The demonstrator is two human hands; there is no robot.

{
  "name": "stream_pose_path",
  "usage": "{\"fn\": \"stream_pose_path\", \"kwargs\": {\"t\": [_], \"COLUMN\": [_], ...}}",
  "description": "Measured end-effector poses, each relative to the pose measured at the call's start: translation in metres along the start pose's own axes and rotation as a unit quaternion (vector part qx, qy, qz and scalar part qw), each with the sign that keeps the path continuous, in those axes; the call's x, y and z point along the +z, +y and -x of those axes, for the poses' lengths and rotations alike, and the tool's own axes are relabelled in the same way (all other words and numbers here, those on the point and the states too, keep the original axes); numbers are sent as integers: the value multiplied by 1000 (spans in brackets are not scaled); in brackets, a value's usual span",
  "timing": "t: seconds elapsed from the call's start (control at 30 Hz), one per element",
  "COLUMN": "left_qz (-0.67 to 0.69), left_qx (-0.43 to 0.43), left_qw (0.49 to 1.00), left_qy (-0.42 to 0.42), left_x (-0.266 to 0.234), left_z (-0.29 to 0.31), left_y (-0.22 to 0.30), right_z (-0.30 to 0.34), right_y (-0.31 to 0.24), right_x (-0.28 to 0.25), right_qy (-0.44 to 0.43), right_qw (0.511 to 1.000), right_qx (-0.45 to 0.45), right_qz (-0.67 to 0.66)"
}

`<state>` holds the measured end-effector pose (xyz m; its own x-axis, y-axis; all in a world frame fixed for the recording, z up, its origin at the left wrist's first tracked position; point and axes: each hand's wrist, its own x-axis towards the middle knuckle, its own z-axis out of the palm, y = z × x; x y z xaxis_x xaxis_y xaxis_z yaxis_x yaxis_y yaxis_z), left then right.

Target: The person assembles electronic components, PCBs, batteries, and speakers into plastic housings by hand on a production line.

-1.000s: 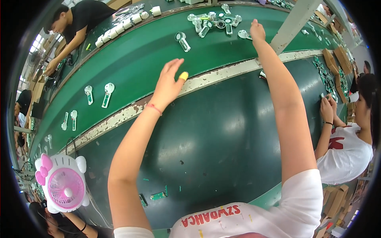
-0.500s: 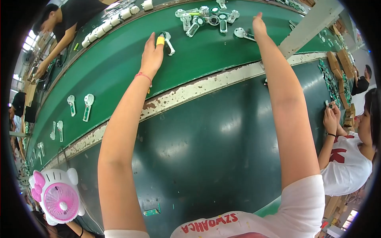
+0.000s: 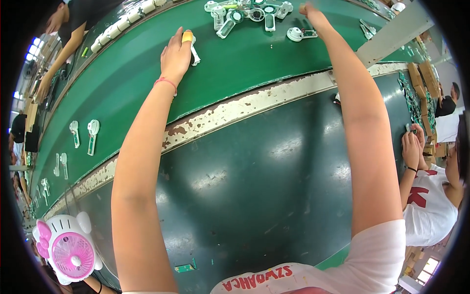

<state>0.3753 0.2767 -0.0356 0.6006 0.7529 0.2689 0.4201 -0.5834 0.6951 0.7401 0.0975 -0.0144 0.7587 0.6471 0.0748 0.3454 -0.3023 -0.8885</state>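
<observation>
My left hand [image 3: 176,56] reaches over the green belt with its fingers stretched out and yellow tape round one fingertip. Beneath and beside its taped finger is a white device [image 3: 195,53] with a handle, shaped like a handheld fan; the hand hides most of it. Farther right, my right hand [image 3: 313,15] is at the belt's far part, its fingers foreshortened and hard to make out. Just below it lies another white fan-shaped piece [image 3: 295,34] with a round head. Between the hands, farther away, is a cluster of similar white and green pieces [image 3: 254,14].
More fan-shaped pieces [image 3: 93,137] lie leftward along the belt [image 3: 235,73]. A chipped white rail [image 3: 210,125] divides it from the dark table [image 3: 245,196]. A slanted post [image 3: 391,39] stands right. A pink-and-white fan [image 3: 73,250] is lower left. Co-workers sit at both sides.
My left hand has reached farther out over the white device beside it. My right hand has moved left and away, above the fan-shaped piece. The whole view has shifted slightly.
</observation>
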Motion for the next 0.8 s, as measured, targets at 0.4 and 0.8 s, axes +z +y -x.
{"fn": "stream_pose_path", "kwargs": {"t": [0.4,0.8], "left_qz": [-26,-93], "left_qx": [35,8], "left_qw": [998,995], "left_qy": [41,-42], "left_x": [-15,-31], "left_z": [7,-46], "left_y": [-14,-50], "right_z": [155,223], "right_y": [-87,-139], "right_x": [25,188], "right_qy": [-262,-285], "right_qw": [857,875], "right_qx": [-121,-218], "right_qz": [428,324]}}
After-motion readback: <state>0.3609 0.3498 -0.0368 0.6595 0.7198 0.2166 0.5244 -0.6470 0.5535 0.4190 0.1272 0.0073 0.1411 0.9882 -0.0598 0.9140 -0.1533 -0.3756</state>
